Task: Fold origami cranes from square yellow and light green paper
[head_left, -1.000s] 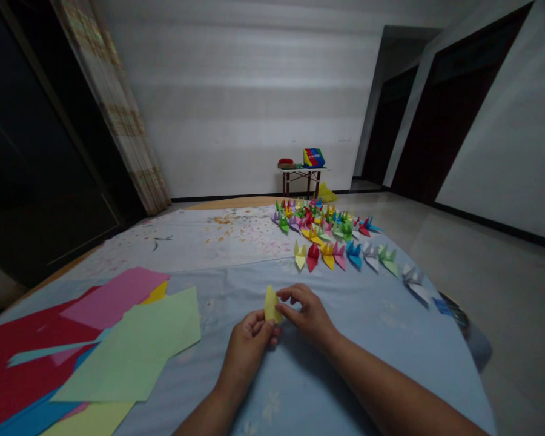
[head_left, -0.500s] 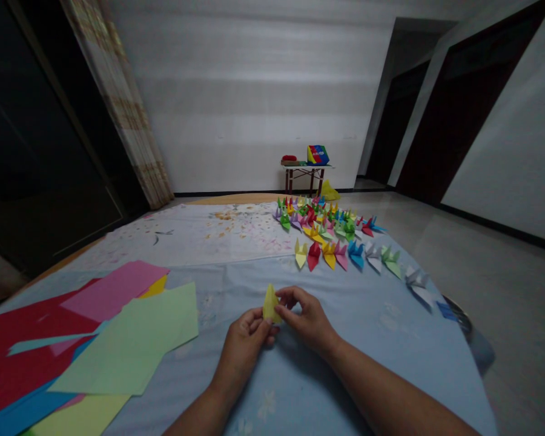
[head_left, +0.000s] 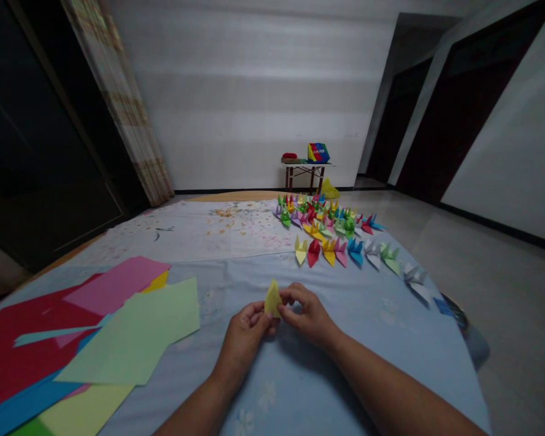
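Observation:
A small folded piece of yellow paper point(head_left: 272, 299), pointed at the top, is held up over the blue cloth between my two hands. My left hand point(head_left: 251, 326) pinches its lower left part, thumb in front and fingers curled behind. On the right edge, the thumb and index finger of my right hand point(head_left: 306, 312) grip the same paper. Beyond my hands stands a row of folded paper cranes point(head_left: 329, 252) in several colours, with a denser cluster of cranes point(head_left: 318, 215) behind it.
Sheets of coloured paper lie at the left, with a pale green sheet point(head_left: 140, 333), a pink sheet point(head_left: 122, 283) and a red sheet point(head_left: 31, 339) overlapping. The table's blue cloth point(head_left: 390, 357) reaches its curved right edge. A small stand point(head_left: 306, 165) with a colourful box is by the wall.
The yellow paper has turned slightly in my fingers, and its outline looks a little different. Both hands keep their grip. The whole view has shifted slightly.

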A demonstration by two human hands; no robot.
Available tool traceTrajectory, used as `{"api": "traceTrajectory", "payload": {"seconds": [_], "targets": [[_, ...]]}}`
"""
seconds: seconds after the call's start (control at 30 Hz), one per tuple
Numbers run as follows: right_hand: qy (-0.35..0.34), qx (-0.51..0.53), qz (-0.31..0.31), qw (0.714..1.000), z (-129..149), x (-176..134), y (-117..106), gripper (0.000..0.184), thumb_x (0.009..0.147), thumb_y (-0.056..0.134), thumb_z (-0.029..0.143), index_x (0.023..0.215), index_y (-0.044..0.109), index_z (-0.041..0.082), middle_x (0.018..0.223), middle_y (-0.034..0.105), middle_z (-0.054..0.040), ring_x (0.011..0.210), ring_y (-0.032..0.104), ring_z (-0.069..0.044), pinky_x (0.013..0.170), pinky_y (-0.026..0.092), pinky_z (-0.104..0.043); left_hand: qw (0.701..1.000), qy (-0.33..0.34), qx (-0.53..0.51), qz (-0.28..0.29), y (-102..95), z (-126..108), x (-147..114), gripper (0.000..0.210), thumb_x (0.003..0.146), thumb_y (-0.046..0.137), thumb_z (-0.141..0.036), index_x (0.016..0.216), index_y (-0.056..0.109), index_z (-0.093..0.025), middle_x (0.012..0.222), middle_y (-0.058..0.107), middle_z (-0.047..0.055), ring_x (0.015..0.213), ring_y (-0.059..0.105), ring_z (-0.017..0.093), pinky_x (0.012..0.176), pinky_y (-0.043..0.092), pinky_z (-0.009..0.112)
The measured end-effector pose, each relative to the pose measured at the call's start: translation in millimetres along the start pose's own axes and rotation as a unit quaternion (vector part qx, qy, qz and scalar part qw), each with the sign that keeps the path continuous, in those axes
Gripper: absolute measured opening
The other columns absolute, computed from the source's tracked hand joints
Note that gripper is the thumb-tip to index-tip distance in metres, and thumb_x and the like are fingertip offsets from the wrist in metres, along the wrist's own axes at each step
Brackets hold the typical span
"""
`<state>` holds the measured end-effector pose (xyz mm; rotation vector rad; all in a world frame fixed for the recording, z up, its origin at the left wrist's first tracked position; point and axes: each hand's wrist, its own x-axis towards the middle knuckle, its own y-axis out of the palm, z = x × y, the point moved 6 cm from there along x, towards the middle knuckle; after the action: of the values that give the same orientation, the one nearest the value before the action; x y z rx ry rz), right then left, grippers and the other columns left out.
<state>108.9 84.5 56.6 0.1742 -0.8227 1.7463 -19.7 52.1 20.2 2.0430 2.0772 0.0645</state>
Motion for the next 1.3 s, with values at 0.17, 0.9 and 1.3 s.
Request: {"api": "traceTrajectory", "payload": {"seconds": [0.17, 0.9, 1.3], "targets": [[-0.026, 0.029, 0.004, 0.999, 1.6, -2.6, 0.3, 0.016, 0.073, 0.059, 0.016, 0.085, 0.067, 0.024, 0.081, 0.053, -0.0026, 0.079, 0.053, -0.014, 0.073, 0.044, -0.028, 1.0, -0.01, -0.029, 0.0, -2.7, 3.4, 3.2, 0.043, 0.059, 0.072, -0.039, 0.093, 0.063, -0.013, 0.079, 0.07, 0.007, 0.071, 0.064, 0.017, 0.064, 0.048, 0.025], [-0.161, -0.08, 0.043, 0.983, 20.7, -9.8, 1.2, 0.024, 0.074, 0.057, 0.012, 0.089, 0.065, 0.028, 0.093, 0.053, -0.0042, 0.087, 0.046, -0.017, 0.078, 0.04, -0.034, 0.985, -0.031, -0.154, 0.072, 0.8, 1.1, 4.0, 0.03, 0.07, 0.067, -0.024, 0.097, 0.062, -0.011, 0.088, 0.069, 0.009, 0.077, 0.064, 0.017, 0.073, 0.048, 0.028], [0.107, 0.055, -0.032, 0.992, -3.8, -4.9, -5.9, 0.018, 0.077, 0.053, 0.027, 0.091, 0.056, 0.017, 0.086, 0.056, -0.0034, 0.075, 0.052, -0.014, 0.066, 0.043, -0.026, 0.991, -0.013, -0.132, 0.037, 0.3, 3.8, 5.5, 0.034, 0.068, 0.069, -0.026, 0.097, 0.062, -0.011, 0.083, 0.07, 0.008, 0.073, 0.064, 0.017, 0.069, 0.049, 0.027]]}}
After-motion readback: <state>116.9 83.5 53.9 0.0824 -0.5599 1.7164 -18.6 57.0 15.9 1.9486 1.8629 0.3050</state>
